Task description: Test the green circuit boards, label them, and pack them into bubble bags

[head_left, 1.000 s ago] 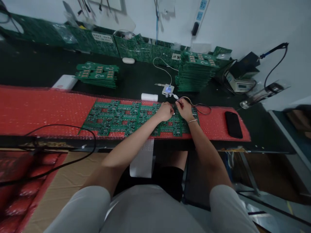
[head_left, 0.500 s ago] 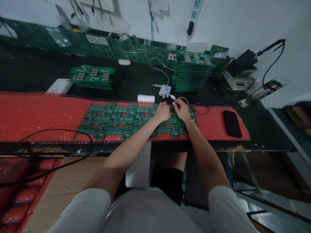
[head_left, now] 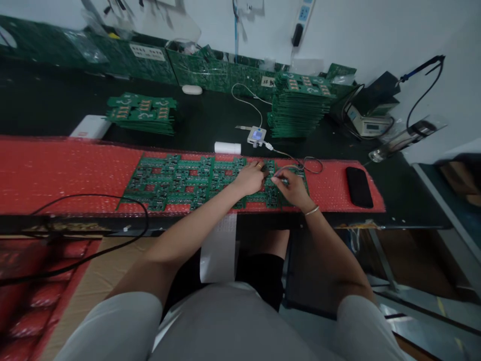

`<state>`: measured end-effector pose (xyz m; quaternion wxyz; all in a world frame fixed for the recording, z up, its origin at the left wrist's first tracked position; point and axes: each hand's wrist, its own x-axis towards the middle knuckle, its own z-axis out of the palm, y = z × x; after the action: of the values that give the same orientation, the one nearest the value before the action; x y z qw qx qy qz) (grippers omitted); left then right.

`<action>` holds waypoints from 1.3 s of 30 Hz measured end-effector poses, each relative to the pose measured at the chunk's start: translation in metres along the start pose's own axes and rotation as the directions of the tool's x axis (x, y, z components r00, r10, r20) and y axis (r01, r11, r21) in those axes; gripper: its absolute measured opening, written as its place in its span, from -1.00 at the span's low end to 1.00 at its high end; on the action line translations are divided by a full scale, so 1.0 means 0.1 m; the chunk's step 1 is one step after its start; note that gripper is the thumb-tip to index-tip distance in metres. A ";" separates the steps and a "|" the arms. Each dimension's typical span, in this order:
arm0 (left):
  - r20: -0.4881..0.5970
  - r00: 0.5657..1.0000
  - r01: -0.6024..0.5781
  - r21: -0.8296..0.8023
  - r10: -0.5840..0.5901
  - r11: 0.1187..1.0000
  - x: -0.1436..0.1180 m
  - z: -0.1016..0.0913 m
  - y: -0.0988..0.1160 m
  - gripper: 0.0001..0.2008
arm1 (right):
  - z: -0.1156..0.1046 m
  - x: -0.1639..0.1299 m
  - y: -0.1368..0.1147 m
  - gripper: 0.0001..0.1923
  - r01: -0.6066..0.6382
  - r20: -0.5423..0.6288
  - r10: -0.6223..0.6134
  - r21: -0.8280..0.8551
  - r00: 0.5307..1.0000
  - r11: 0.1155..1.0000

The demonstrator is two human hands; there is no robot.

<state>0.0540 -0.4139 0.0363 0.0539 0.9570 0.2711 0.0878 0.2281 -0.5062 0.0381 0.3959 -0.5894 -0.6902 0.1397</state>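
The right hand pinches the end of a thin dark cable between thumb and forefinger, tip pressed down onto the right end of the green circuit-board panel. The left hand rests just beside it, fingers curled and bearing on the same panel; whether it grips anything small cannot be told. The two hands nearly touch, a little right of the frame's centre.

From the pinch the cable loops up and to the right, then runs back to a small white tester with a lit blue screen, just above the hands. The panel lies flat, its long axis running left to right across the picture, on a red bubble-wrap sheet that spans the bench's near edge. The panel's near edge sits close to the sheet's near edge.

Bare red sheet lies to the left of the panel; to the right, a short bare stretch ends at a black phone. A white cylinder lies above the panel. Stacks of green boards stand behind.
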 end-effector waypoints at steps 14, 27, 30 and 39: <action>-0.382 0.913 0.020 -0.304 -0.141 0.952 -1.33 -0.21 0.01 -0.70 | 0.18 -0.26 0.05 -0.72 0.112 0.036 -0.108 -0.113 0.993 0.987; -0.313 0.930 0.073 -0.361 -0.194 0.930 -2.37 0.27 0.13 -0.90 | 0.23 -0.28 0.12 -0.75 0.139 0.020 -0.138 -0.168 0.990 0.976; -0.365 0.908 0.076 -0.338 -0.205 0.938 -2.40 0.36 0.11 -0.92 | 0.23 -0.28 0.12 -0.75 0.140 0.014 -0.140 -0.161 0.990 0.977; -0.443 0.857 0.093 -0.368 -0.262 0.925 -2.39 0.43 0.15 -0.87 | 0.24 -0.30 0.12 -0.73 0.131 -0.003 -0.133 -0.153 0.991 0.980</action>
<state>-0.1302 -0.5552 -0.0370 0.1534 0.8514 0.3454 0.3637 0.2188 -0.5243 0.0034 0.3626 -0.5719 -0.7337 0.0560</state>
